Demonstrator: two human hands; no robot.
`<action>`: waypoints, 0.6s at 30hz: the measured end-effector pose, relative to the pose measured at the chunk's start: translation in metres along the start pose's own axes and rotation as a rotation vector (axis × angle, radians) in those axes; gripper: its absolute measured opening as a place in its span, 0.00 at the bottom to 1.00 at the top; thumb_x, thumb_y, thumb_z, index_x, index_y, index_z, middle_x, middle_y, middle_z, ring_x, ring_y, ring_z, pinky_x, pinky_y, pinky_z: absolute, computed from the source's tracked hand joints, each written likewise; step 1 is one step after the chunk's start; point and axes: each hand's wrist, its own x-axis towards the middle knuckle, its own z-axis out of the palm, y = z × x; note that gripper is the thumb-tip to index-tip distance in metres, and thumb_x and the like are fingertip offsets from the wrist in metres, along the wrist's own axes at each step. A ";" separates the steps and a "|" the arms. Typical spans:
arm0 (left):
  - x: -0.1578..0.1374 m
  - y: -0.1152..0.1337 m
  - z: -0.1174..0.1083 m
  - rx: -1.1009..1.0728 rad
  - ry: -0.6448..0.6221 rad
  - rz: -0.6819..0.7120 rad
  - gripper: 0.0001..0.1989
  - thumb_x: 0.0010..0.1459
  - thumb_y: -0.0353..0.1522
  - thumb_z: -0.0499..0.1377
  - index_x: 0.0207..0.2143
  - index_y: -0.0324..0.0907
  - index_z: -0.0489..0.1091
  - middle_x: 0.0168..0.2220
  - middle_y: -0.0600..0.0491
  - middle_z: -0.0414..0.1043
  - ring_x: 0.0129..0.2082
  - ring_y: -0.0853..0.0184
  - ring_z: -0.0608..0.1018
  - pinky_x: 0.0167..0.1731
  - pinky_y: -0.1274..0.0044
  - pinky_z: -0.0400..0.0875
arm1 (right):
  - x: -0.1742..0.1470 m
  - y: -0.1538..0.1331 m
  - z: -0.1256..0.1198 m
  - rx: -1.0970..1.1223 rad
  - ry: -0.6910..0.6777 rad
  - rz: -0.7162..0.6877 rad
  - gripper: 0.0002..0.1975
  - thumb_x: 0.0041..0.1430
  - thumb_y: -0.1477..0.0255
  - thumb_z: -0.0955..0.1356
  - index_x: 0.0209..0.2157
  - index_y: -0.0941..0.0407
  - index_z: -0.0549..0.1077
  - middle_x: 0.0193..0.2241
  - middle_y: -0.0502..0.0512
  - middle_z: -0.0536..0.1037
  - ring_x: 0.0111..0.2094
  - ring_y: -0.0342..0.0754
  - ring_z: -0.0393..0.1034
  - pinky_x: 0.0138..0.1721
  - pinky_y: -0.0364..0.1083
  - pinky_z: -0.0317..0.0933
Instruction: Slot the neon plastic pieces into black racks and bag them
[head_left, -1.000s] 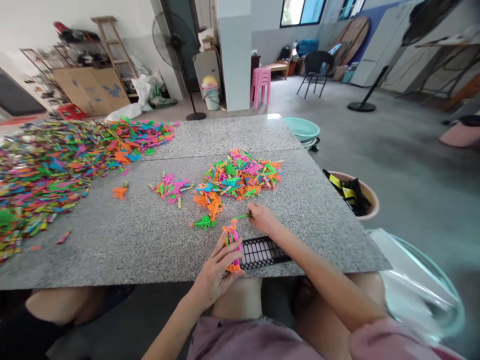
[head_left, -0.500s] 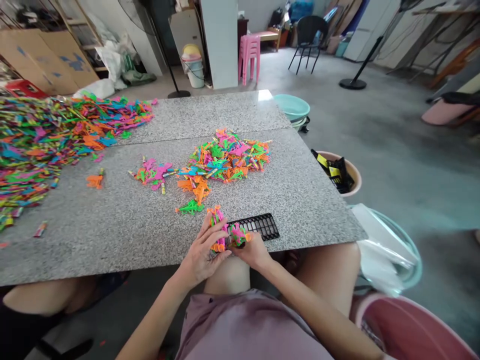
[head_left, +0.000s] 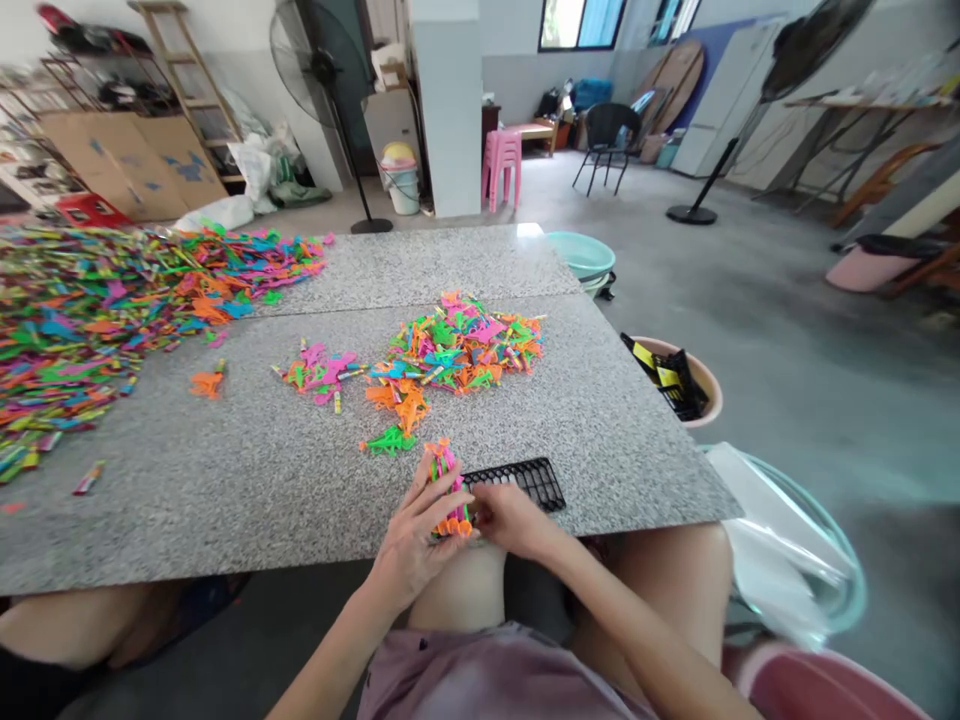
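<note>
My left hand (head_left: pixel 420 530) is wrapped round a row of small plastic toys (head_left: pixel 451 490) in pink, green and orange, standing packed side by side with orange cup-like ends. The row sits at the left end of a black grid-like rack (head_left: pixel 536 480), by the table's front edge. My right hand (head_left: pixel 514 518) is closed just right of the row, over the rack's near side. Its fingertips are curled out of sight, so what they hold is hidden. A green toy (head_left: pixel 390 441) lies just beyond my left hand.
On the speckled stone table (head_left: pixel 285 500) lie a mixed toy pile (head_left: pixel 465 345), a smaller heap (head_left: pixel 319 372) and a very large pile (head_left: pixel 90 320) at left. Right of the table stand a basin of black racks (head_left: pixel 705 385) and a tub with clear plastic bags (head_left: pixel 780 540).
The pink and green toys that were in my right hand no longer show there; my right hand has closed in beside the row under my left hand. The camera view has tilted up.
</note>
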 end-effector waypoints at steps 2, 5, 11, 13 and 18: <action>-0.001 -0.001 0.002 -0.006 0.011 -0.003 0.14 0.60 0.34 0.62 0.49 0.43 0.72 0.58 0.44 0.69 0.69 0.52 0.50 0.59 0.56 0.64 | 0.025 0.003 -0.019 -0.061 0.098 -0.035 0.13 0.55 0.82 0.65 0.40 0.55 0.73 0.36 0.52 0.78 0.37 0.46 0.73 0.39 0.43 0.62; -0.005 0.003 0.000 0.005 0.010 -0.005 0.14 0.61 0.35 0.61 0.48 0.43 0.72 0.58 0.44 0.69 0.69 0.52 0.48 0.59 0.57 0.65 | 0.082 -0.009 -0.029 -0.235 0.134 -0.217 0.15 0.61 0.79 0.64 0.48 0.54 0.72 0.47 0.56 0.75 0.43 0.47 0.72 0.42 0.44 0.64; -0.028 0.012 -0.012 0.056 -0.008 -0.052 0.16 0.62 0.35 0.59 0.52 0.43 0.69 0.61 0.43 0.65 0.69 0.53 0.47 0.58 0.60 0.67 | 0.173 -0.042 0.010 -0.523 -0.049 -0.543 0.19 0.59 0.65 0.71 0.50 0.57 0.71 0.51 0.60 0.72 0.52 0.54 0.66 0.47 0.48 0.65; -0.032 0.014 -0.015 0.048 -0.006 -0.054 0.16 0.62 0.35 0.59 0.53 0.43 0.69 0.61 0.42 0.65 0.69 0.53 0.47 0.58 0.61 0.68 | 0.174 -0.037 0.014 -0.608 -0.034 -0.549 0.19 0.59 0.62 0.70 0.47 0.60 0.73 0.50 0.63 0.73 0.54 0.57 0.63 0.50 0.51 0.63; -0.023 0.011 -0.018 0.001 -0.030 -0.018 0.17 0.61 0.34 0.61 0.52 0.42 0.69 0.61 0.42 0.65 0.69 0.51 0.47 0.59 0.58 0.66 | 0.130 0.014 -0.018 -0.625 -0.014 -0.374 0.21 0.61 0.59 0.68 0.49 0.60 0.73 0.52 0.63 0.72 0.56 0.61 0.59 0.55 0.58 0.56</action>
